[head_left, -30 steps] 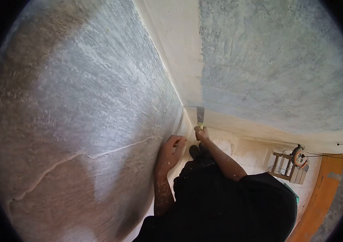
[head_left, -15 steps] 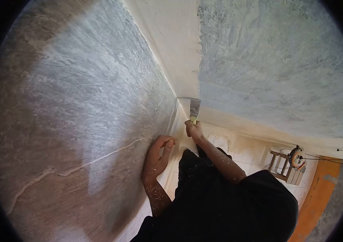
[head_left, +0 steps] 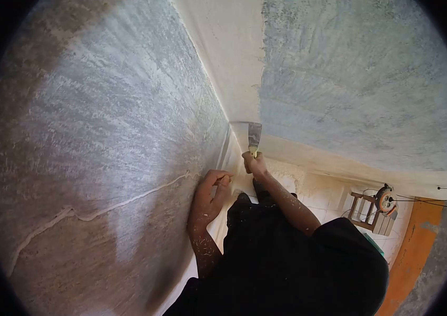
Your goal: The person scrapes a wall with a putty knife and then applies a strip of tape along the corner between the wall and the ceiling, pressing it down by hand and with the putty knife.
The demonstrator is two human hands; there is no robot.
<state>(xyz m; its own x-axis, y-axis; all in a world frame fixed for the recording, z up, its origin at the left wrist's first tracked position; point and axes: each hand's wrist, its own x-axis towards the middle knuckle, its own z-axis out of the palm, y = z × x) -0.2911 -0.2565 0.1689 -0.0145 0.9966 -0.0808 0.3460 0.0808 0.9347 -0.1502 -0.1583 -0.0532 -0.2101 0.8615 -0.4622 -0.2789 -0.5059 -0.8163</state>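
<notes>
My right hand (head_left: 255, 163) grips a putty knife (head_left: 254, 134) by its pale yellow-green handle. The wide metal blade, smeared with white, points at the pale strip (head_left: 234, 68) by the corner between two walls. My left hand (head_left: 207, 199) is closed beside the left wall (head_left: 123, 116), with thumb and fingers drawn together; whatever they may hold is hidden. White flecks dot both forearms. A whitish raised line (head_left: 128, 200) runs unevenly across the grey left wall, ending close to my left hand.
A bluish-grey wall (head_left: 360, 84) rises on the right. Below it, a wooden stool (head_left: 363, 210) stands on the tiled floor with an orange and black cable reel (head_left: 386, 200), its cables stretching right. An orange band (head_left: 418, 237) and a green object (head_left: 374, 244) lie lower right.
The view has shifted slightly. My right hand and the putty knife sit a little higher in the picture, still by the corner. The left hand stays closed. The green object has come into sight.
</notes>
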